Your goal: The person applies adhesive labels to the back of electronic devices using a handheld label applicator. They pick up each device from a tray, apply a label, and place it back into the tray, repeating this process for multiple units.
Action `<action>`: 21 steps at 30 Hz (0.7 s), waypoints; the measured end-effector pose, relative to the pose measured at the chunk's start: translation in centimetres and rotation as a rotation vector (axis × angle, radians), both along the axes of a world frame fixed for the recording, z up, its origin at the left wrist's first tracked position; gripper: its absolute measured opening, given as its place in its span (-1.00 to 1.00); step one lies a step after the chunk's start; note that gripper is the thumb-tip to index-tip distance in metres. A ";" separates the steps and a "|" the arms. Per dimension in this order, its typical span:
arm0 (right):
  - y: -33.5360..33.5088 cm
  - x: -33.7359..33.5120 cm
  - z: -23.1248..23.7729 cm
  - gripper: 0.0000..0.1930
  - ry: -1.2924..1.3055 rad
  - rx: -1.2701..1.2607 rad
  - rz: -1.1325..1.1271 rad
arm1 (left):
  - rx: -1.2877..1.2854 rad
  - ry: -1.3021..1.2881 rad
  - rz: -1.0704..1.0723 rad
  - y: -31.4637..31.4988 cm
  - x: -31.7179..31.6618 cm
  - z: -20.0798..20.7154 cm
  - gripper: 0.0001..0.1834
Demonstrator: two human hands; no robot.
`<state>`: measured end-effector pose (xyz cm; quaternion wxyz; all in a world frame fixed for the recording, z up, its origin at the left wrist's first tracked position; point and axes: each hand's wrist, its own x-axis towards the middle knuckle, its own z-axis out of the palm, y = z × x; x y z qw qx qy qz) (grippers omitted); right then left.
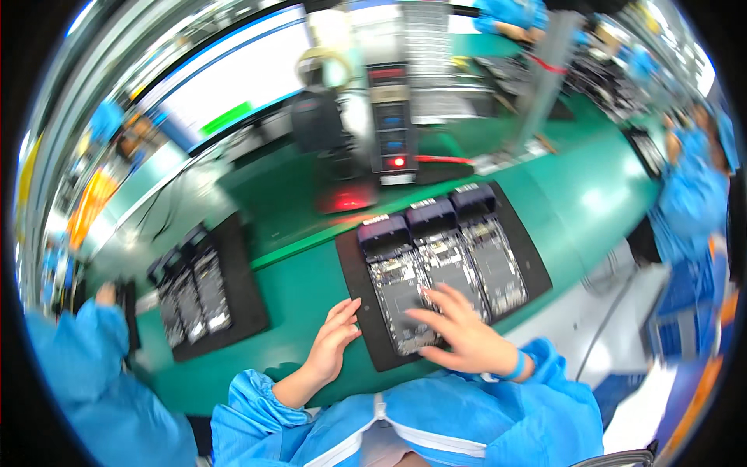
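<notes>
Three dark circuit boards lie side by side on a black mat (535,265) in front of me. Each board has a dark boxy housing (432,219) at its far end. My right hand (461,333), with a blue band at the wrist, hovers over the left board (391,292) and the middle board (451,268), fingers spread and nothing visible in them. Whether a fingertip touches a board I cannot tell. The right board (496,268) is uncovered. My left hand (336,341) holds nothing, its fingers stretched out beside the mat's left edge.
A second dark mat (247,307) with similar boards lies to the left, near a person in blue (85,373). Beyond my boards stand a scanner (317,121), a box with a red light (393,128) and a monitor (226,74). Another person (692,198) is at the right.
</notes>
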<state>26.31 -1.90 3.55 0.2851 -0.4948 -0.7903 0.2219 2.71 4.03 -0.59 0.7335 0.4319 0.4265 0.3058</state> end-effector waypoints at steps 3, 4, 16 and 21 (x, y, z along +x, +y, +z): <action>-0.2 -7.1 -2.1 -0.42 -0.107 0.071 -0.130 | -0.020 -0.189 -0.136 1.9 -0.4 -2.3 -0.42; -0.1 -8.1 -3.1 -0.42 -0.180 0.083 -0.229 | -0.020 -0.265 -0.155 2.4 0.5 -3.7 -0.42; 1.8 0.2 -10.6 -0.60 -0.678 0.233 -0.917 | 0.253 -0.227 -0.487 8.6 9.8 -6.1 -0.29; 1.7 7.5 -9.0 -0.56 -0.696 0.214 -0.909 | 0.491 -0.222 -0.176 8.9 0.1 -3.0 -0.38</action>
